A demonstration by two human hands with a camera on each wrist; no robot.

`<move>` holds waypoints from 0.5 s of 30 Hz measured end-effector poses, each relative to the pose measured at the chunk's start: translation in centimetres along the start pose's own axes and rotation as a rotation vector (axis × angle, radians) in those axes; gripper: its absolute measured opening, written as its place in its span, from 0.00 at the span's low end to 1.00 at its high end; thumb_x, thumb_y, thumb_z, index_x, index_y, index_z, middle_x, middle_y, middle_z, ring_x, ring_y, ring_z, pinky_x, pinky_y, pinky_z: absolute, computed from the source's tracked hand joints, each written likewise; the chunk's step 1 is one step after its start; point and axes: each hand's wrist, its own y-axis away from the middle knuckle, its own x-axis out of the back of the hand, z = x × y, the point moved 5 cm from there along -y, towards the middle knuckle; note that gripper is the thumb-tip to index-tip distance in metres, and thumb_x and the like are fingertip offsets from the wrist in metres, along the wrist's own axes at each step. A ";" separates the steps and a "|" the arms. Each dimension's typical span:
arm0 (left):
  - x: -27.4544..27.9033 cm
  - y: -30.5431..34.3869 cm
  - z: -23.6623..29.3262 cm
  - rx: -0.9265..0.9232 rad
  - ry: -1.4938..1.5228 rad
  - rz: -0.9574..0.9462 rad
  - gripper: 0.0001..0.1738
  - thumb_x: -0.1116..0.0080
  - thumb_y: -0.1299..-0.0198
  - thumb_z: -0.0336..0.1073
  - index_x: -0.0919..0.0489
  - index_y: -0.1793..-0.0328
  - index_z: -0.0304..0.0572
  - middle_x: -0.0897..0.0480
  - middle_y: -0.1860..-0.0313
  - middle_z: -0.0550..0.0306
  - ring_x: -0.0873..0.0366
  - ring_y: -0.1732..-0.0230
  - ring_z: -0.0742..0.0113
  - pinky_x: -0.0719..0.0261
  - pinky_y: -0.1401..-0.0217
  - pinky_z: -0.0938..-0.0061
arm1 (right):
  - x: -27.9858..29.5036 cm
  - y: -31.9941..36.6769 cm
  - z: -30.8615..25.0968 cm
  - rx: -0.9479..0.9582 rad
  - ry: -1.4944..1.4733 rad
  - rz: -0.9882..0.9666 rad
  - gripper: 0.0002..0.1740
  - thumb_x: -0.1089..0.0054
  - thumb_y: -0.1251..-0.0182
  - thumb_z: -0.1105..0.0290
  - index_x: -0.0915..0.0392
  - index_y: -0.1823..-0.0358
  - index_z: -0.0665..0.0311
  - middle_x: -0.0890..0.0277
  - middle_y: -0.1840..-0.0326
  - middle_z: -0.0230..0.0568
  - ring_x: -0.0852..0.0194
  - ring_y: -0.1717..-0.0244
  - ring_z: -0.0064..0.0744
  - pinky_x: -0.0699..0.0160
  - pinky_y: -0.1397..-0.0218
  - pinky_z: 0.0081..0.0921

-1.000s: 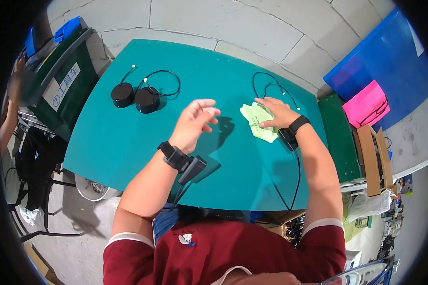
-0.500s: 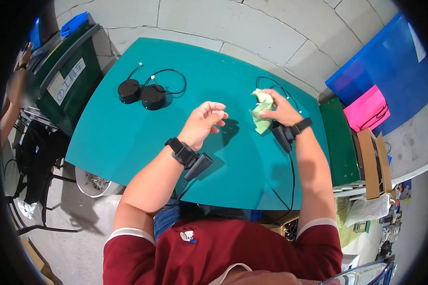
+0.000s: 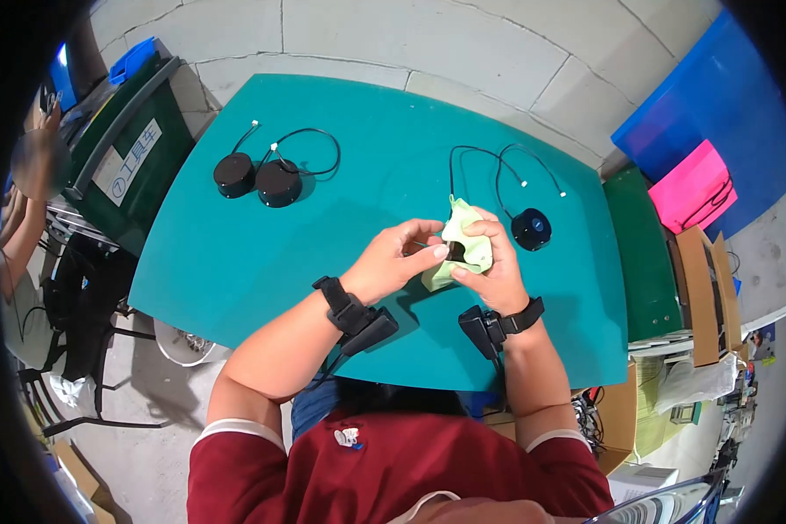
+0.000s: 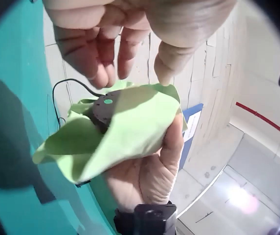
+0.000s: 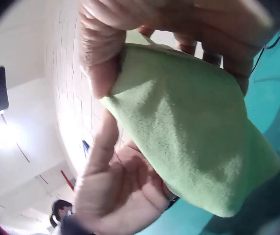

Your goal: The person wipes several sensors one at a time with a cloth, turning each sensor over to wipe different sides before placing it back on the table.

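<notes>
My right hand (image 3: 495,266) grips a light green cloth (image 3: 470,234), which is folded around a black round device (image 4: 102,108) with a thin black cable. In the left wrist view the device's dark face shows between the folds. My left hand (image 3: 395,256) is at the cloth's left side, thumb and fingers apart, fingertips right at the cloth's edge. The right wrist view has the cloth hiding the device, with the palm of the left hand (image 5: 125,191) showing behind it. A similar black device (image 3: 531,229) lies on the table to the right of my right hand.
Two more black round devices, one on the left (image 3: 234,175) and one beside it (image 3: 279,183), lie with their cables on the green table (image 3: 323,279). A block wall (image 3: 349,39) stands behind. A green cart (image 3: 140,148) is at left; a cardboard box (image 3: 703,297) is at right.
My right hand has picked the cloth up and brought it left with a black device inside. The left hand has moved right to meet it. The device on the right now shows uncovered.
</notes>
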 end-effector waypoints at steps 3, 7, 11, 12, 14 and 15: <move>-0.2 0.0 -0.5 0.085 0.069 -0.084 0.29 0.44 0.41 0.41 0.36 0.38 0.31 0.27 0.46 0.54 0.30 0.45 0.69 0.32 0.42 0.72 | -1.0 0.2 -1.2 0.260 0.481 -0.089 0.25 0.30 0.58 0.76 0.30 0.56 0.54 0.41 0.43 0.50 0.39 0.41 0.48 0.36 0.42 0.39; -0.4 -0.1 -1.4 0.132 0.188 -0.212 0.33 0.40 0.44 0.39 0.38 0.36 0.32 0.28 0.45 0.54 0.31 0.43 0.69 0.33 0.41 0.72 | -1.5 0.8 -1.5 0.296 0.472 -0.125 0.23 0.30 0.58 0.77 0.29 0.59 0.53 0.41 0.42 0.52 0.39 0.40 0.50 0.34 0.43 0.39; -1.0 0.1 -0.6 0.097 0.261 -0.297 0.37 0.37 0.47 0.38 0.42 0.34 0.34 0.28 0.45 0.54 0.31 0.43 0.68 0.33 0.41 0.72 | -1.3 0.6 -1.7 0.297 0.368 -0.118 0.19 0.31 0.57 0.79 0.28 0.65 0.54 0.45 0.36 0.57 0.40 0.38 0.53 0.33 0.44 0.37; -1.0 0.1 -0.7 0.117 0.279 -0.272 0.40 0.36 0.49 0.38 0.44 0.33 0.35 0.28 0.45 0.53 0.31 0.43 0.67 0.33 0.41 0.72 | -1.3 0.6 -1.9 0.326 0.356 -0.119 0.17 0.32 0.56 0.80 0.28 0.66 0.54 0.47 0.35 0.59 0.41 0.37 0.54 0.33 0.44 0.37; -0.9 0.1 -0.8 0.141 0.295 -0.247 0.43 0.35 0.50 0.38 0.47 0.32 0.36 0.28 0.45 0.52 0.30 0.43 0.67 0.32 0.41 0.72 | -1.3 0.7 -1.7 0.311 0.367 -0.107 0.16 0.33 0.55 0.80 0.28 0.67 0.55 0.47 0.34 0.59 0.42 0.36 0.53 0.34 0.43 0.36; -0.7 0.0 -0.9 0.130 0.291 -0.215 0.43 0.36 0.48 0.36 0.49 0.31 0.35 0.27 0.48 0.53 0.29 0.47 0.68 0.30 0.43 0.73 | -1.4 0.6 -1.8 0.326 0.417 -0.102 0.16 0.33 0.54 0.80 0.29 0.67 0.55 0.47 0.34 0.58 0.41 0.36 0.54 0.35 0.42 0.36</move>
